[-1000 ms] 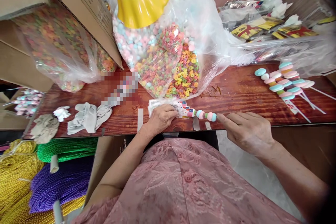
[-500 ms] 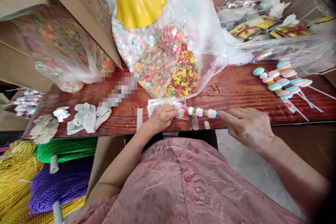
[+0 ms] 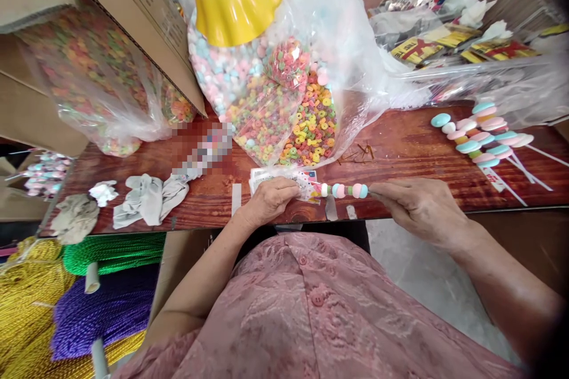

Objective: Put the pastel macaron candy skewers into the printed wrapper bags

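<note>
My left hand [image 3: 274, 198] is closed at the table's front edge on a small printed plastic bag [image 3: 306, 189], with more printed bags [image 3: 262, 174] under and behind it. A candy skewer [image 3: 344, 190] lies level between my hands, threaded with pink, blue and white marshmallows and small gummy rings. Its left end meets the bag's mouth; how far it reaches in cannot be made out. My right hand [image 3: 422, 207] has its fingertips pinched together at the skewer's right end, against the blue marshmallow. The stick itself is hidden there.
Behind my hands stands a clear bag of marshmallows and gummy rings [image 3: 311, 124], topped by a yellow bowl [image 3: 237, 0]. Finished-looking candy skewers [image 3: 484, 136] lie at right, before a plastic bin [image 3: 444, 74]. White gloves [image 3: 144, 198] and brown twist ties [image 3: 360, 154] lie on the table.
The skewer stays between my hands with barely any shift. My right hand has turned slightly, its fingers drawn closer together. The camera view has moved a little.
</note>
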{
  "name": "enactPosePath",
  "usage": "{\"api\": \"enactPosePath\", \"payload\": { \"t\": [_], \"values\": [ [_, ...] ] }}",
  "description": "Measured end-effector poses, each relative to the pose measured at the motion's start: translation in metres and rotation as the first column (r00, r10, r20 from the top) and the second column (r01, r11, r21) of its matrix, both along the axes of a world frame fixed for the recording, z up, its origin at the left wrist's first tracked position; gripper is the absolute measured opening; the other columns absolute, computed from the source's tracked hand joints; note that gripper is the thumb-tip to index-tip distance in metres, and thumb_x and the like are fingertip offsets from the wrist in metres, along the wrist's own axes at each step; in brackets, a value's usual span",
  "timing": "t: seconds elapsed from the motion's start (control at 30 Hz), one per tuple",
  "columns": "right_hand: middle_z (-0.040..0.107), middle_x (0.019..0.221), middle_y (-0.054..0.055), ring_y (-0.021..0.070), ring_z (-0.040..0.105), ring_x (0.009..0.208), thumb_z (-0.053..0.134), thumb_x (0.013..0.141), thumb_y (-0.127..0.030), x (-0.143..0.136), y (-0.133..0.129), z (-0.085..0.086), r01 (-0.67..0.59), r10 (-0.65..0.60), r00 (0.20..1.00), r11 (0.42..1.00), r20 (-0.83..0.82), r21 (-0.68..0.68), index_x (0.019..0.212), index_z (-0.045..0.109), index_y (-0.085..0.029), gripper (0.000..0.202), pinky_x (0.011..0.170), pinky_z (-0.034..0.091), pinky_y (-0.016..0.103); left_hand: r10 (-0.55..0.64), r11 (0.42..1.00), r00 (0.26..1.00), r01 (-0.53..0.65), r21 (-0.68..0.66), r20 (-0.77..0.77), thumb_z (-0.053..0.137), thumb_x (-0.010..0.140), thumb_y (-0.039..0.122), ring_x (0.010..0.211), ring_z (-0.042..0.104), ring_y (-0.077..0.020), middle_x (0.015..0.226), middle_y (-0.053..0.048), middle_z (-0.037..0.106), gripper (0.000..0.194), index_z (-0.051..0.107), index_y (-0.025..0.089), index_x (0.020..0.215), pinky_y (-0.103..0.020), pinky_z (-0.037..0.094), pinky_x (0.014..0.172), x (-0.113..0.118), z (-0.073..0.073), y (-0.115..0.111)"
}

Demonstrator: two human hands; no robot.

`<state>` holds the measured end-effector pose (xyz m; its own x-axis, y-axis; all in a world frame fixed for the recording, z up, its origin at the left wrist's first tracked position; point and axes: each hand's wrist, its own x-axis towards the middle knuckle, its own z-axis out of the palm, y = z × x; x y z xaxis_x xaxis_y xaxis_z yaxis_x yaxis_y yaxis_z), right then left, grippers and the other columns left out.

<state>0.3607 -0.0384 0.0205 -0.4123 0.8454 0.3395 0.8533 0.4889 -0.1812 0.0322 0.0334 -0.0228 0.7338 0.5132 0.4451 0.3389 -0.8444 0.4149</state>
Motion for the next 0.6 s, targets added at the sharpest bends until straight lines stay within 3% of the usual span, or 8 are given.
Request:
{"api": "enactPosePath", "payload": {
  "t": [0.1,0.17,0.3,0.37,0.43,0.5,0.6],
  "values": [
    [0.066,0.067,0.0,0.0133,0.056,0.061,0.047,0.087,-0.01,-0.003,0.002,0.009,-0.135,0.123,0.985,0.987,0.123,0.091,0.092,0.071,-0.024,0.029,0.059,0.032,0.029,0.021,1.0,0.998,-0.022,0.002,0.058,0.046,0.093,0.01,0.087,0.069,-0.0147,0.093,-0.008,0.074,0.025,0.069,0.018,0.097,-0.026,0.056,0.076,0.0,-0.002,0.001],
    [0.066,0.067,0.0,0.0128,0.056,0.06,0.047,0.086,-0.008,-0.005,0.001,0.01,-0.167,0.153,0.982,0.978,0.115,0.128,0.094,0.071,-0.023,0.029,0.059,0.033,0.029,0.033,0.999,0.995,-0.034,0.01,0.093,0.048,0.093,0.011,0.085,0.069,-0.0147,0.092,-0.008,0.074,0.023,0.069,0.018,0.097,-0.026,0.056,0.075,0.0,-0.004,0.0],
    [0.073,0.078,0.002,0.0144,0.065,0.067,0.051,0.091,-0.013,-0.008,-0.002,-0.003,-0.069,0.079,0.988,0.995,-0.136,0.076,0.096,0.07,-0.022,0.022,0.062,0.043,0.027,0.03,1.0,0.996,-0.029,-0.011,0.086,0.049,0.094,0.014,0.086,0.069,-0.0159,0.09,-0.009,0.074,0.021,0.069,0.017,0.096,-0.028,0.057,0.077,0.001,-0.003,-0.001],
    [0.076,0.087,0.003,0.0151,0.07,0.073,0.055,0.093,-0.02,-0.007,-0.004,-0.012,-0.024,0.015,0.945,0.999,-0.325,-0.025,0.095,0.071,-0.021,0.015,0.065,0.049,0.026,0.015,1.0,0.998,-0.014,-0.026,0.063,0.048,0.094,0.015,0.088,0.069,-0.0162,0.092,-0.009,0.074,0.022,0.07,0.018,0.095,-0.029,0.057,0.078,0.002,-0.002,-0.002],
    [0.077,0.089,0.002,0.0146,0.071,0.073,0.056,0.094,-0.024,-0.008,-0.005,-0.018,-0.023,-0.024,0.917,0.993,-0.397,-0.112,0.094,0.071,-0.022,0.015,0.064,0.051,0.024,0.009,1.0,0.999,-0.009,-0.005,0.046,0.049,0.094,0.014,0.088,0.069,-0.0164,0.094,-0.01,0.075,0.021,0.07,0.018,0.094,-0.029,0.057,0.077,0.002,-0.001,-0.002],
    [0.076,0.085,0.001,0.0145,0.069,0.07,0.054,0.094,-0.023,-0.01,-0.007,-0.019,-0.013,-0.018,0.959,0.994,-0.284,-0.105,0.091,0.072,-0.023,0.018,0.062,0.048,0.025,0.016,0.999,0.999,-0.018,0.041,0.04,0.05,0.093,0.014,0.088,0.069,-0.0162,0.094,-0.009,0.075,0.02,0.07,0.018,0.092,-0.029,0.058,0.077,0.003,-0.002,-0.003],
    [0.072,0.075,0.001,0.0138,0.062,0.064,0.051,0.089,-0.014,-0.016,-0.01,-0.013,-0.016,0.016,1.0,0.999,0.008,0.05,0.088,0.072,-0.023,0.022,0.061,0.04,0.028,0.032,0.996,0.998,-0.036,0.078,0.062,0.053,0.092,0.013,0.088,0.07,-0.0166,0.093,-0.009,0.075,0.016,0.068,0.017,0.09,-0.03,0.059,0.076,0.005,-0.003,-0.005]
  ]
}}
